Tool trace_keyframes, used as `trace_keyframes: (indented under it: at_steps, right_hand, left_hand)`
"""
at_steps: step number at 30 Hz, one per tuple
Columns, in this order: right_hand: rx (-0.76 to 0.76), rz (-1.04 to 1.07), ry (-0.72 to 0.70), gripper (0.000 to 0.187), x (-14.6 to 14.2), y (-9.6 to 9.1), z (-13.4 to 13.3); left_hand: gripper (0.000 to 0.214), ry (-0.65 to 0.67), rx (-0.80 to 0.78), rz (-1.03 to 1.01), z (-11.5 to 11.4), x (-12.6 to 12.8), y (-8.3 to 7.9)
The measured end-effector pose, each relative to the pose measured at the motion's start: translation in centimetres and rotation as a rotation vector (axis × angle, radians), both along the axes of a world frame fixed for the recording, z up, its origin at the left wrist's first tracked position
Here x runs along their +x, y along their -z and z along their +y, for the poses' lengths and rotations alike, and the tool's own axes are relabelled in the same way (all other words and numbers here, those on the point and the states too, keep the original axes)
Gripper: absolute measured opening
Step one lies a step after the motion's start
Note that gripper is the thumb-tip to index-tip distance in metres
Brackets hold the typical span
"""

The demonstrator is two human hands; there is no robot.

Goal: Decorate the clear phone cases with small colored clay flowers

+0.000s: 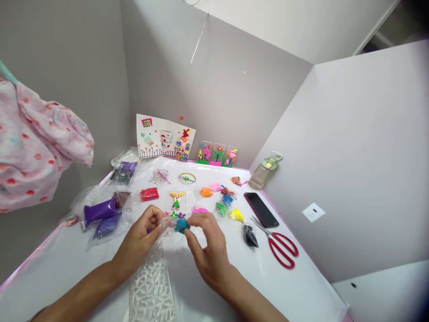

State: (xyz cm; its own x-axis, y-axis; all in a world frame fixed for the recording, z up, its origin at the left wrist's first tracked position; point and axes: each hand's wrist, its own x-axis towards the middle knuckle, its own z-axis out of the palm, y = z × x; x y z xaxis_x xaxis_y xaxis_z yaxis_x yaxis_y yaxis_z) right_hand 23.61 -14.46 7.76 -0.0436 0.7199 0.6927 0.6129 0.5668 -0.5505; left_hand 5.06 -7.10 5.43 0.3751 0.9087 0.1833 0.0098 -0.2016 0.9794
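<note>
My left hand (pixel 142 239) and my right hand (pixel 208 248) meet over the middle of the white table (pixel 67 273). Both pinch a small clear plastic bag (pixel 167 223) holding a lump of teal clay (pixel 182 225). The left fingers grip the bag's left end. Fingers of the right hand close around the teal lump. Just behind the hands lies a clear phone case (pixel 176 202) decorated with a clay rabbit and small flowers. A clear textured plastic sheet (pixel 150 286) lies under my wrists.
Bags of purple clay (pixel 99 211), red clay (pixel 149 193), and small orange, pink, green, yellow and black lumps lie around. Red scissors (pixel 279 246) and a dark phone (pixel 260 209) lie at the right. Decorated cases (pixel 217 155), a drawing card (pixel 161 138) and a bottle (pixel 264 172) stand at the back.
</note>
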Motion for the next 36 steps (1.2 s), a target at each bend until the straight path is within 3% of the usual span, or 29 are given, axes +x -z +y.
trace_keyframes:
  at_steps: [2,6,10,12,18,23,30,36]
  right_hand:
    - [-0.128,0.087,-0.008,0.017,0.4,-0.2,0.2]
    - [-0.466,0.362,-0.216,0.031,0.5,0.0,0.7]
    - [-0.571,0.536,-0.300,0.033,0.7,0.0,1.4]
    - [-0.618,0.578,-0.332,0.028,0.8,-0.1,1.7]
    - [-0.631,0.687,-0.274,0.027,0.7,0.0,1.8]
    - [-0.582,0.666,-0.211,0.019,0.5,0.5,2.0]
    - [-0.599,0.659,-0.256,0.021,0.5,1.1,2.3]
    - [-0.674,0.501,-0.249,0.012,0.6,0.9,2.0]
  left_hand:
    - [0.033,0.016,-0.026,-0.007,0.0,-0.1,-0.1]
    - [0.033,0.085,-0.050,0.000,0.0,0.0,0.1]
    - [0.033,0.167,-0.053,0.042,0.6,-0.3,0.8]
    - [0.031,0.143,-0.022,0.063,0.9,-0.5,0.9]
    - [0.025,-0.100,0.216,0.102,0.7,-0.6,0.9]
    - [0.015,-0.036,0.361,0.118,0.1,-0.3,1.5]
    - [0.019,-0.041,0.341,0.125,0.1,0.0,1.8]
    - [0.023,-0.040,0.263,0.153,0.4,-0.1,1.5]
